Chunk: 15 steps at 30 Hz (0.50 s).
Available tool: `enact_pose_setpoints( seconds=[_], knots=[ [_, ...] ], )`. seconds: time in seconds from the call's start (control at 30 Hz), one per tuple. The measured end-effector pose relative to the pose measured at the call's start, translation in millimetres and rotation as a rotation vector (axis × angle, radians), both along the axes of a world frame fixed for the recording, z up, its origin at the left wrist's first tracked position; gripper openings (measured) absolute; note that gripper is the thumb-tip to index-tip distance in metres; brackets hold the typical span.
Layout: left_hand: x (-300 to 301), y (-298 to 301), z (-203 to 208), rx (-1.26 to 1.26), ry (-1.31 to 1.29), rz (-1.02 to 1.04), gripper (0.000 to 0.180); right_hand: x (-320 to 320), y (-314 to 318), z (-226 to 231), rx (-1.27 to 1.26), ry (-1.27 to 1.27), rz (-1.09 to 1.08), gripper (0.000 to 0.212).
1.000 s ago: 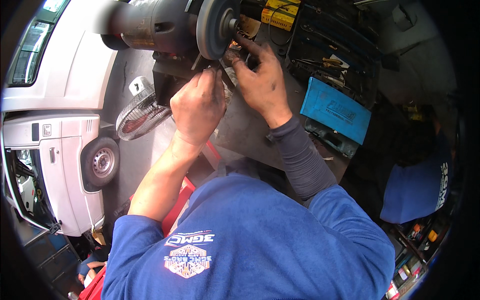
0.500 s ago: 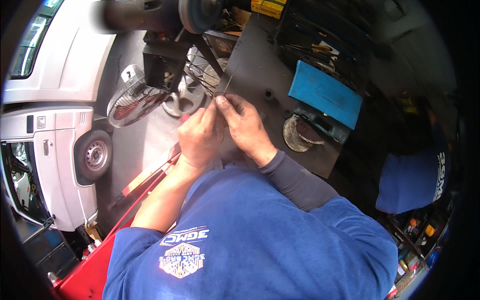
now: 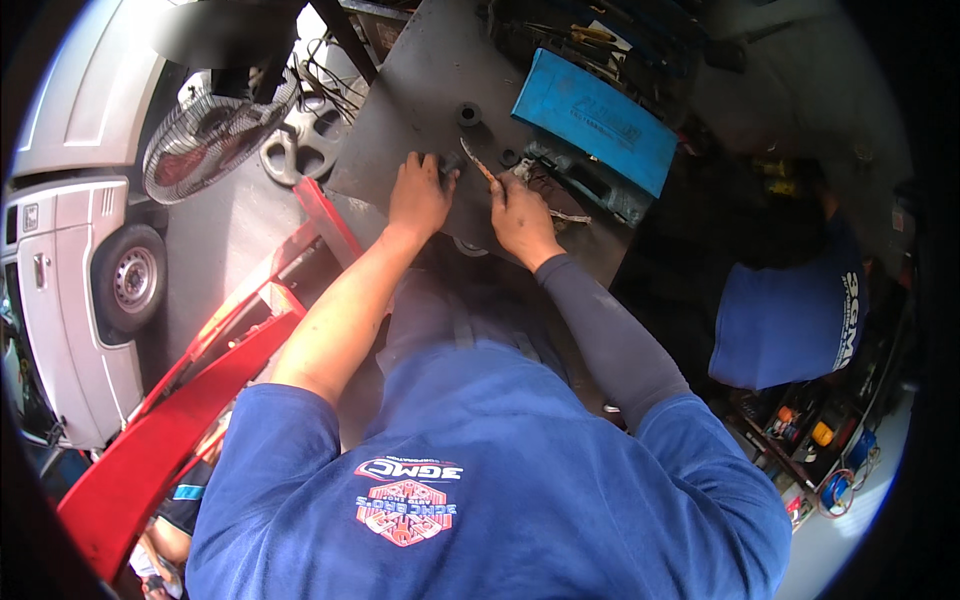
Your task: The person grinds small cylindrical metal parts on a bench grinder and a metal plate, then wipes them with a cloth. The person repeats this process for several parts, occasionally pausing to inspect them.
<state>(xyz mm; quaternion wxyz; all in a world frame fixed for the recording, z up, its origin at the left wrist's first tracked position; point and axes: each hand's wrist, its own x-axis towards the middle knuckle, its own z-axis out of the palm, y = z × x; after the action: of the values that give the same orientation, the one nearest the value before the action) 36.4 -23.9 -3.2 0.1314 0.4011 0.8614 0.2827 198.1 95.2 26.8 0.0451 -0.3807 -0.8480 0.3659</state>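
Observation:
My left hand is over the dark metal tabletop, its thumb and fingertips around a small dark metal part. Out of my closed right hand sticks a narrow, curved, worn strip, pale and brownish, with its free end pointing away from me. Right beside and partly beneath that hand lies a frayed roll, mostly hidden, with a loose end trailing to the right. A dark ring-shaped part sits beyond my hands, and a smaller dark ring is near the strip.
A blue case lid stands behind the right hand, with tools past it. Red metal framework rises at my left. A fan and light vehicle are farther left. Another person in blue is at right.
My hands were together around a thin piece; now they are apart. The left has gone to the small metal part, and the right has moved beside the roll with the strip.

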Motion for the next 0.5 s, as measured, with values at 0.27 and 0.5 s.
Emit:
enact_pose_setpoints(
  seconds=[0.27, 0.5],
  knots=[
    [26.4, -6.1, -25.1, 0.246, -0.036, 0.1, 0.038, -2.4, 2.3, -22.0, 0.108, -0.113, 0.162, 0.027],
    [36.1, -8.0, -31.0, 0.259, -0.035, 0.152, 0.04, 3.6, -2.4, -25.6, 0.198, -0.133, 0.237, 0.026]
  ],
)
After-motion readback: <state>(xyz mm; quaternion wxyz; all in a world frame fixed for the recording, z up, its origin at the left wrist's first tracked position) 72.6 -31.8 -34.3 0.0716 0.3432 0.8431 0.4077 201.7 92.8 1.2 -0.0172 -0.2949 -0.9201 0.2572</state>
